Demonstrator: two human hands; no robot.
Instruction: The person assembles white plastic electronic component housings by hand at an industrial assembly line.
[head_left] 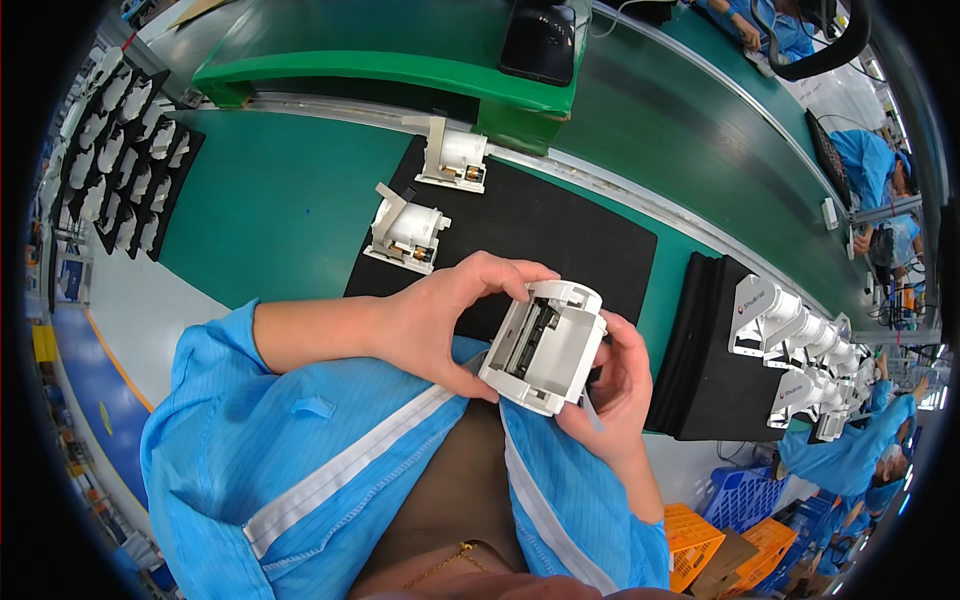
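Note:
Between my two hands I hold a white plastic housing (571, 346), its open hollow side turned up toward me. A dark strip-shaped mechanism runs along one inner side of it. My left hand (450, 315) grips its left side, thumb at the lower corner and fingers at the upper one. Around the right side curl the fingers of my right hand (618, 390), partly hidden behind the housing. Beyond my left hand, two white cylindrical assemblies, one nearer (408, 232) and one farther (455, 158), rest on a black mat (560, 225); each has an upright flap and small brass-coloured parts.
A green stand (380, 68) carrying a black phone (540, 42) spans the back. Black trays of white parts (120, 160) are at far left. On the right, several white assemblies (800, 340) sit on stacked black mats (700, 350). Orange crates (692, 540) stand below; co-workers (850, 450) are beyond.

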